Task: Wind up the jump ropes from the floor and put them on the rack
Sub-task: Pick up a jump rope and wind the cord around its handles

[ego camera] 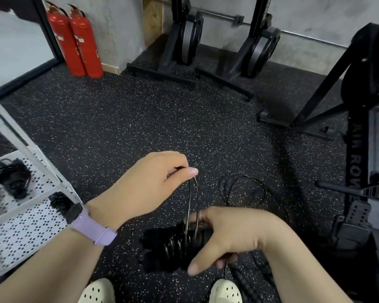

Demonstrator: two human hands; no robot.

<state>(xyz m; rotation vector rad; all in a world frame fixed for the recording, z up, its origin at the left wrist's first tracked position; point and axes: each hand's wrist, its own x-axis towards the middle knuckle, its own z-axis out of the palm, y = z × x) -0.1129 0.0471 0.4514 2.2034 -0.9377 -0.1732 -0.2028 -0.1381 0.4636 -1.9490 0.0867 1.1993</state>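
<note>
Two red fire extinguishers [74,40] stand against the grey wall, beside black rowing machines [256,49] parked on the speckled rubber floor [118,119]. At the left, a white perforated rack [26,217] already carries wound ropes [12,177]. The jump rope [194,202] is a thin wire cable with ribbed black handles [173,248], its slack looping on the floor by the right wrist. The right hand [230,235] grips the handles low above the pale clogs [225,291]; the left hand [149,184], purple watch strap [94,228] on its wrist, pinches the cable loop above them.
</note>
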